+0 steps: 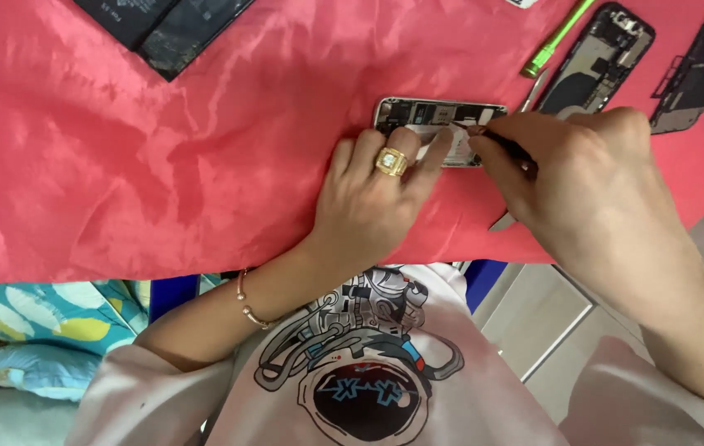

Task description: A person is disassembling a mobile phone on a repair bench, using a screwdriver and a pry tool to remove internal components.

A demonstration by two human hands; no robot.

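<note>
The left hand [368, 194], wearing a gold ring, is lying flat with its fingers spread and extended, pressing down on the opened phone chassis [438, 124], which is lying on the red cloth [120, 149] directly under and just beyond those fingertips. The index finger is reaching furthest across the exposed interior, touching a pale part inside the frame. The right hand [575, 182] is closing its fingers around a thin dark tool [500, 144], pinching it like a pen, and the tool's tip is meeting the chassis just beside the left index fingertip. A silvery point is sticking out below the right hand near the cloth's edge; what it belongs to cannot be told. Beyond the right knuckles, a green-handled screwdriver [554, 41] is lying near a second opened phone body [604, 54], and another dark phone frame [703, 66] is sitting further to the right of that. Well apart from the left fingers, up at the far side of the cloth, two flat black battery-like slabs [162, 25] are resting side by side.
</note>
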